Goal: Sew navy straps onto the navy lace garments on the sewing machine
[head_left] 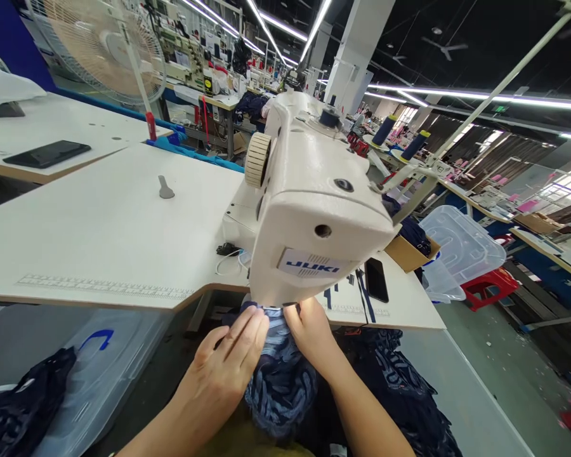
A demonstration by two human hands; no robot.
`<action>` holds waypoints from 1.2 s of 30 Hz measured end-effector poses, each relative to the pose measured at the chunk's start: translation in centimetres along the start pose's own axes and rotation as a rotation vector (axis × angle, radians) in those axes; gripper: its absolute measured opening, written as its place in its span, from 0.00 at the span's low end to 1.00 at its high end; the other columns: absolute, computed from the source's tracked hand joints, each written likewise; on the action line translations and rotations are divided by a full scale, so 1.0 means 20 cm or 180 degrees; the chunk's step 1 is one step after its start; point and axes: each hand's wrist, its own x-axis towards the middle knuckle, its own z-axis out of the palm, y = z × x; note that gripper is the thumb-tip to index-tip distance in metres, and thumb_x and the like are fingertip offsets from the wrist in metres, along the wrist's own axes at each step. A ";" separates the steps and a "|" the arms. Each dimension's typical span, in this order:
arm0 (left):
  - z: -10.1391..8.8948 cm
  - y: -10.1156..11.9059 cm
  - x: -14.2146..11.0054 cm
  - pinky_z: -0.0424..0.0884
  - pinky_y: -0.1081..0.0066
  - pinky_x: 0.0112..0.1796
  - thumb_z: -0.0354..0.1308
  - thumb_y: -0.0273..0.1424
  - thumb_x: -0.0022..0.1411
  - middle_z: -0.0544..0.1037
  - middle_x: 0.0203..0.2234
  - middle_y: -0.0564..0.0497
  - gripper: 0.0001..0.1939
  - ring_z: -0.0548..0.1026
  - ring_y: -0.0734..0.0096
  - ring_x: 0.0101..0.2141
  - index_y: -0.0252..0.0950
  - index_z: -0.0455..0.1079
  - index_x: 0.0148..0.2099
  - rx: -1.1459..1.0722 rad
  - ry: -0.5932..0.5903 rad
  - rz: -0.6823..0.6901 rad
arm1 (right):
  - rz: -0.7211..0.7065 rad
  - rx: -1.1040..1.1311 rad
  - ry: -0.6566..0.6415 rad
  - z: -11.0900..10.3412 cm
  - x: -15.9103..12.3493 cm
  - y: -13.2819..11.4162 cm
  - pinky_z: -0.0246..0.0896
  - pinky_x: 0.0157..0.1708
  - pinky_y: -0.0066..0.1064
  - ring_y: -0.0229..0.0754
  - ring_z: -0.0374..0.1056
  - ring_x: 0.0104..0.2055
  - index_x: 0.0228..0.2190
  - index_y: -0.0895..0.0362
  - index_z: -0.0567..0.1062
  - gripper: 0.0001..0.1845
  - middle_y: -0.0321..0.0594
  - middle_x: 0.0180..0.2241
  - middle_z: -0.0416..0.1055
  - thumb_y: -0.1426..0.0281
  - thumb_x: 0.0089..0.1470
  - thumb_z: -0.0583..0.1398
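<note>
A white sewing machine [309,203] stands on the white table [105,235], its head end facing me. Under its head lies dark blue patterned fabric [280,381], bunched up and running down toward my lap. My left hand [228,368] rests on the fabric with its fingers stretched flat and pressed together, tips near the needle area. My right hand [309,333] is curled over the fabric edge just below the machine head, fingers pinching the cloth. The needle itself is hidden behind the head.
A black phone [377,279] lies on the table right of the machine. A clear plastic bin [461,247] and a red stool [490,285] stand at the right. Another bin with dark fabric [23,400] sits at lower left. A fan [105,44] stands behind.
</note>
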 end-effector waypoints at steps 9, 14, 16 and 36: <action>0.04 -0.11 -0.03 0.45 0.61 0.61 0.40 0.17 0.61 0.69 0.57 0.45 0.32 0.71 0.65 0.53 0.33 0.49 0.67 -0.0093 0.0010 0.0411 | 0.0191 0.0630 0.0041 0.02 0.01 0.14 0.59 0.32 0.26 0.37 0.66 0.31 0.38 0.55 0.66 0.09 0.32 0.29 0.69 0.64 0.62 0.49; 0.02 -0.04 -0.02 0.46 0.60 0.61 0.37 0.15 0.62 0.67 0.59 0.48 0.34 0.68 0.66 0.55 0.42 0.45 0.68 -0.0433 -0.0094 -0.0120 | 0.0968 -0.0659 0.0317 -0.09 0.05 0.42 0.60 0.38 0.30 0.40 0.69 0.38 0.39 0.56 0.67 0.11 0.38 0.37 0.70 0.64 0.63 0.48; 0.01 -0.01 0.00 0.48 0.59 0.60 0.35 0.14 0.63 0.66 0.59 0.49 0.35 0.68 0.66 0.55 0.44 0.44 0.68 -0.0565 -0.0106 -0.0303 | 0.1228 -0.0983 0.0331 -0.13 0.06 0.52 0.60 0.39 0.34 0.46 0.69 0.42 0.41 0.58 0.67 0.11 0.46 0.42 0.69 0.64 0.61 0.51; -0.04 -0.02 0.02 0.57 0.63 0.59 0.37 0.16 0.61 0.67 0.57 0.42 0.19 0.61 0.64 0.60 0.33 0.68 0.37 -0.0856 -0.0079 0.0479 | 0.1928 -0.1582 0.0351 -0.18 0.04 0.68 0.60 0.33 0.33 0.51 0.72 0.41 0.37 0.64 0.70 0.08 0.57 0.43 0.69 0.76 0.56 0.53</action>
